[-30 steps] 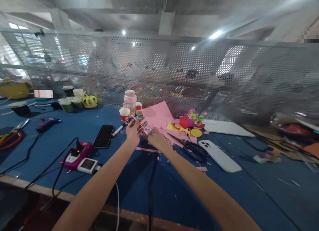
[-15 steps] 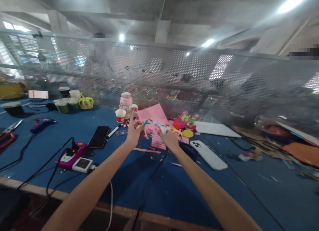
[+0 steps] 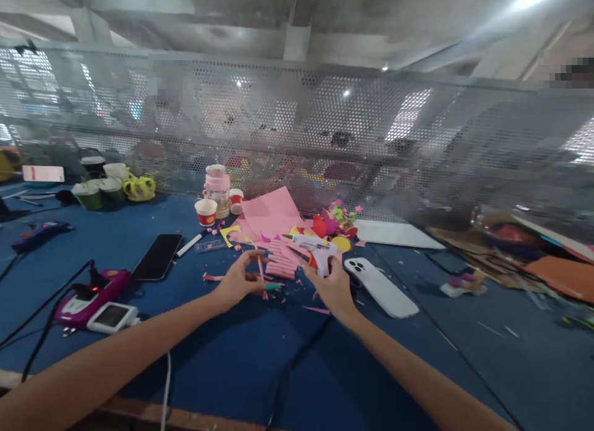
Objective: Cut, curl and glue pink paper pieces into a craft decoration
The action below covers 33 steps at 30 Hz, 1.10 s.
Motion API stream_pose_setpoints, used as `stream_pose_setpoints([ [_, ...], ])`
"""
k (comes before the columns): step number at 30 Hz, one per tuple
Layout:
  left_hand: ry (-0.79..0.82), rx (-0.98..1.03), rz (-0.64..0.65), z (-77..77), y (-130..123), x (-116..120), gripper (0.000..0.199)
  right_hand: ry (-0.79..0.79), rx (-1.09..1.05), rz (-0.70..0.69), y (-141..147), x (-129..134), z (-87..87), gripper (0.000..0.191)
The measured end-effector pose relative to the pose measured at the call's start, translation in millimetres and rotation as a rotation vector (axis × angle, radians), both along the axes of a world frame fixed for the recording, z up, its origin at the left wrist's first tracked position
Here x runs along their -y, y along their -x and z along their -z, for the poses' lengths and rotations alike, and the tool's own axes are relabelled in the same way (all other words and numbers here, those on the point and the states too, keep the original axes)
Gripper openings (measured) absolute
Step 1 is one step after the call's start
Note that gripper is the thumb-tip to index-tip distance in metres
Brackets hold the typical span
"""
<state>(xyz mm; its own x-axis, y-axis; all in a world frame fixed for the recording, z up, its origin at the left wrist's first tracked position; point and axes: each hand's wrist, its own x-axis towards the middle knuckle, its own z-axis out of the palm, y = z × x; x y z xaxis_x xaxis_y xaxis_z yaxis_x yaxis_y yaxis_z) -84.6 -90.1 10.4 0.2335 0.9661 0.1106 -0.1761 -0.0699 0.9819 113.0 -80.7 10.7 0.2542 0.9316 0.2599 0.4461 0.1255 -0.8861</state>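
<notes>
My right hand (image 3: 335, 290) is wrapped round a white hot glue gun (image 3: 316, 245) with an orange trigger, its nozzle pointing left over pink paper. My left hand (image 3: 239, 283) is closed, thumb and index finger around a narrow pink paper strip (image 3: 260, 267). A small teal piece (image 3: 273, 287) shows at the thumb tip; whether it is joined to the strip I cannot tell. Between and behind the hands lie a row of pink strips (image 3: 281, 268) and a pink sheet (image 3: 273, 211).
Left of the hands are a black phone (image 3: 158, 256), a white marker (image 3: 189, 245) and a purple power strip (image 3: 93, 300). Paper cups (image 3: 206, 213) and a jar (image 3: 217, 192) stand behind. A white phone (image 3: 381, 288) lies right, before a perforated screen (image 3: 269, 127).
The left hand has come down and nearer, with the teal piece at its thumb. The right hand has moved a little right, and the glue gun now shows more clearly. The view has shifted.
</notes>
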Motion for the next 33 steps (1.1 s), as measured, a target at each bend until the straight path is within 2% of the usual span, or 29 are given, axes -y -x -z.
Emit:
stream_pose_setpoints([
  [6, -0.006, -0.144, -0.015, 4.2, -2.9, -2.4, 0.067, -0.184, 0.173, 0.086, -8.8, -2.1, 12.6, 0.033],
  [10, -0.023, -0.211, -0.056, 7.3, -3.2, -2.9, 0.069, -0.424, 0.331, 0.122, -14.5, 2.5, 18.8, 0.029],
  [13, -0.057, -0.241, -0.019, 7.9, -2.9, -2.5, 0.071, -0.609, 0.526, 0.104, -15.6, 6.2, 20.5, 0.029],
  [17, -0.044, -0.228, 0.034, 7.0, -3.5, -0.8, 0.073, -0.726, 0.687, 0.091, -16.1, 8.3, 19.2, 0.024],
  [25, -0.041, -0.214, 0.086, 4.8, -6.2, 1.9, 0.072, -0.848, 0.821, 0.075, -17.2, 8.2, 19.4, 0.024],
  [33, -0.051, -0.223, 0.109, 6.9, -6.1, 1.2, 0.073, -0.842, 0.86, 0.075, -17.1, 9.0, 21.5, 0.025],
])
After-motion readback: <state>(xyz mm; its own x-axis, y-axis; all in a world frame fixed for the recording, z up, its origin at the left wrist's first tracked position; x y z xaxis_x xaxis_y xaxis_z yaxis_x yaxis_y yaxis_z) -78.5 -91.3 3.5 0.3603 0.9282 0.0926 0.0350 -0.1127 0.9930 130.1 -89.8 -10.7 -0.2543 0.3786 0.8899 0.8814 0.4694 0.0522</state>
